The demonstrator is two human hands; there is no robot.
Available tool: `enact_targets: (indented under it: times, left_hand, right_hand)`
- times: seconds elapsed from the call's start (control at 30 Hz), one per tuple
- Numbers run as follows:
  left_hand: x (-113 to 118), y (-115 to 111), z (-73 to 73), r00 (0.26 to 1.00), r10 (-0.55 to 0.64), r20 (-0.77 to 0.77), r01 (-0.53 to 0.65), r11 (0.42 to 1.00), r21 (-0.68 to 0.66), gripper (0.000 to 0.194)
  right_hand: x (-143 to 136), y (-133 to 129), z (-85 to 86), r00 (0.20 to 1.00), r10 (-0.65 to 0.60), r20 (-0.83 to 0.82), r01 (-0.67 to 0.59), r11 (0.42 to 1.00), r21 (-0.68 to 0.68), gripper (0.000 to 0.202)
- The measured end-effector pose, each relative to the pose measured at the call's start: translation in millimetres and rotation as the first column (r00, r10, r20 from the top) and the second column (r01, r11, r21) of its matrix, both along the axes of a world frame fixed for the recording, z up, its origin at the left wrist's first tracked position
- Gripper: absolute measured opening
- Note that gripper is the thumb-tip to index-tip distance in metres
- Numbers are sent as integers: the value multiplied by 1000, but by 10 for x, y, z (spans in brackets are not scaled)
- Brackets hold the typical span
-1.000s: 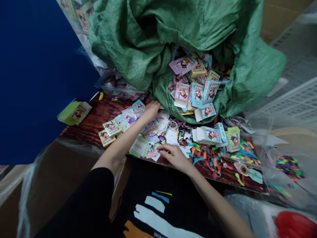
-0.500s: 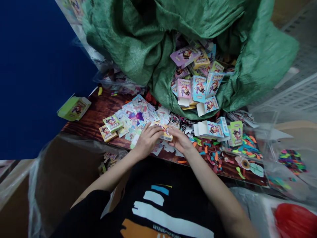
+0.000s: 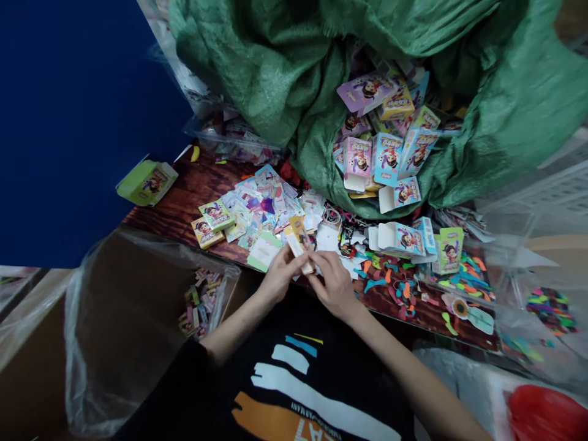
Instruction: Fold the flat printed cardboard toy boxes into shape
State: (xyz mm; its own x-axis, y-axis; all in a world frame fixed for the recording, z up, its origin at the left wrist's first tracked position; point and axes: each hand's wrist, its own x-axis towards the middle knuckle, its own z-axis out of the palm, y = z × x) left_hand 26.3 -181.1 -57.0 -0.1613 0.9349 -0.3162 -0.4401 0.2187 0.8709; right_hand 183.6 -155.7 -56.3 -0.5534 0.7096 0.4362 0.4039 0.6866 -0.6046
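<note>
Between my two hands is a small yellow card box [image 3: 297, 237], tilted upright with a narrow pale side and its upper end toward the table's back. My left hand [image 3: 281, 272] grips its left side, thumb across the front. My right hand [image 3: 334, 278] has its fingers closed at the box's lower right. Just beyond, a heap of printed cards [image 3: 257, 205] spreads over the dark wood-grain table [image 3: 184, 196]. Left of the heap lie a green box [image 3: 215, 214] and a yellow box [image 3: 205, 233], both closed.
A green woven sack [image 3: 312, 147] spills several unfolded boxes [image 3: 388, 156]. Open blue boxes [image 3: 404, 237] and a green one [image 3: 448, 251] stand right, beside colourful balloons [image 3: 390, 275]. A plastic-lined carton [image 3: 114, 318] at lower left holds small boxes [image 3: 199, 303]. A larger green box [image 3: 147, 182] lies far left.
The yellow box has turned from lying sideways to standing on end, nearer my body. Both hands have drawn in and down, the left now gripping its side. The camera view has shifted.
</note>
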Motion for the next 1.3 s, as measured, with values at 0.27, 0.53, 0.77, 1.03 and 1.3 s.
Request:
enact_targets:
  times: [0.27,0.53,0.77,1.03,1.3]
  left_hand:
    - [-715,-371,-122,863,491,-122,-500,865,-51,59]
    - [-624,-323,-300,888,443,-123,-456,884,-101,55]
    - [-678,-24,-235,934,338,-114,-351,927,-130,59]
    - [-697,87,-188,968,251,-22,-252,966,-64,64]
    - [-636,107,-25,989,151,-9,-151,989,-5,56]
  right_hand:
    - [-413,210,-61,984,17,177,11,988,-157,19]
    - [-1200,325,-99,837,23,547,7,999,-53,65]
    - [-1116,463,-27,850,-5,527,64,994,-94,57]
    - [-984,652,-96,956,-137,261,235,888,-395,16]
    - [-292,904,-42,900,-390,-194,181,740,-648,18]
